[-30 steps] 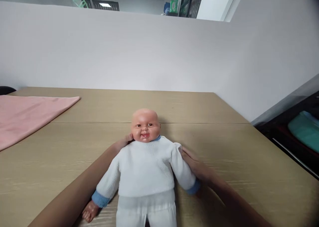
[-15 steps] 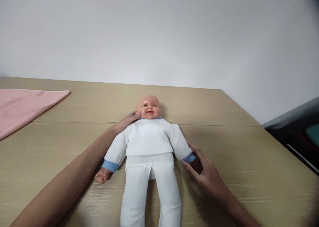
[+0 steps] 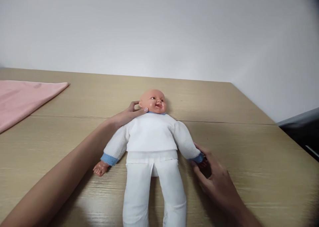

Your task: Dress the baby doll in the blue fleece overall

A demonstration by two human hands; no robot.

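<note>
A baby doll (image 3: pixel 152 137) in a white fleece top, white trousers and blue cuffs lies on its back, its feet cut off by the lower picture edge. My left hand (image 3: pixel 131 113) holds it at the neck, thumb at the collar and fingers partly hidden beside and behind the head. Around the cuff and hand of the doll's arm on the right, my right hand (image 3: pixel 211 174) is curled, thumb on the near side and fingers on the far side. The doll's other arm rests beside my left forearm.
The doll lies on a light wooden table (image 3: pixel 249 154) with a seam across it. A pink cloth (image 3: pixel 27 99) lies at the left. Behind stands a pale wall (image 3: pixel 149 31). Past the table's right edge is a dark object (image 3: pixel 302 127), only partly in view.
The doll's head has turned toward the right. My left thumb has come further onto its neck. The doll and both hands appear slightly further right as the view shifts.
</note>
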